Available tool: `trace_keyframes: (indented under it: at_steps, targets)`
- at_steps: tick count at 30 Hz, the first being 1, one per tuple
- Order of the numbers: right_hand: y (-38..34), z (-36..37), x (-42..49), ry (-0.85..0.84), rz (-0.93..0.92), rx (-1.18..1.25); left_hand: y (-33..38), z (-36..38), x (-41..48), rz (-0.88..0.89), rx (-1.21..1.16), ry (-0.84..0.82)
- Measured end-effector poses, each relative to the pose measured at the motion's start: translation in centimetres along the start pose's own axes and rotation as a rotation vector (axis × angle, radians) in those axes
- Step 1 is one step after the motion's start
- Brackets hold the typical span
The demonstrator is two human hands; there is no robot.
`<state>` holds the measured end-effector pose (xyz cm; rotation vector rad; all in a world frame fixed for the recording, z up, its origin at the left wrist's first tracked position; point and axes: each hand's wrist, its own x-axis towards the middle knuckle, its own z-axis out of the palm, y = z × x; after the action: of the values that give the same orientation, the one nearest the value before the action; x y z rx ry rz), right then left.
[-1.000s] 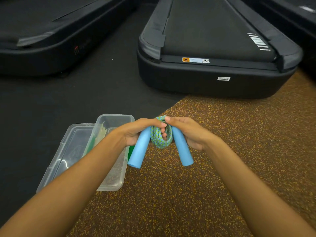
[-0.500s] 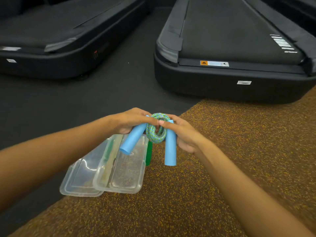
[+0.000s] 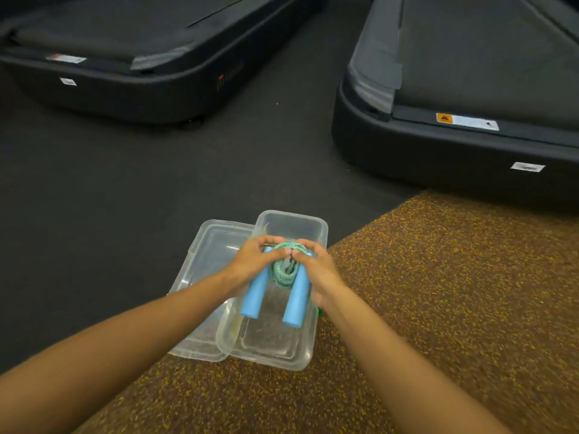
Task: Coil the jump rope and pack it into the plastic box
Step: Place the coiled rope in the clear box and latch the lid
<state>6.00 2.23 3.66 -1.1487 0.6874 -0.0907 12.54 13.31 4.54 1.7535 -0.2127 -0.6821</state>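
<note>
The jump rope's green-and-blue cord (image 3: 284, 274) is coiled into a small bundle between its two light blue foam handles. My left hand (image 3: 255, 261) grips the left handle (image 3: 255, 294) and my right hand (image 3: 316, 270) grips the right handle (image 3: 297, 303); fingertips of both hands meet over the top of the coil. The bundle is held directly over the open clear plastic box (image 3: 293, 222) on the floor, handles pointing toward me. Whether the rope touches the box bottom cannot be told.
The clear lid (image 3: 216, 242) lies against the box's left side, partly under it. A small green thing (image 3: 319, 312) peeks out by the box's right wall. Two black treadmill bases (image 3: 125, 89) (image 3: 454, 151) stand behind. The floor is dark mat at left, speckled brown mat (image 3: 438, 292) at right.
Both hands have carried the coiled rope forward and down, from above the floor beside the box to over the box's opening. The view has shifted left.
</note>
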Motion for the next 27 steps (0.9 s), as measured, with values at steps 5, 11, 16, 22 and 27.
trace_keyframes:
  at_steps: [5,11,16,22,27]
  targets:
    - [3.8,1.2,2.0,0.093,0.086,-0.093,-4.1,0.4,1.5,0.043,0.142,0.062]
    - [5.7,1.5,3.5,0.124,0.159,-0.223,-5.9,0.8,2.1,0.05,0.349,0.082]
    - [6.4,1.4,3.9,0.156,0.12,-0.461,-6.4,1.7,2.8,-0.014,0.463,0.081]
    - [6.7,1.8,3.6,0.159,0.082,-0.639,-6.9,2.1,3.1,-0.08,0.572,0.047]
    - [6.6,1.8,3.0,0.152,0.048,-0.708,-6.3,2.8,2.8,-0.107,0.647,0.061]
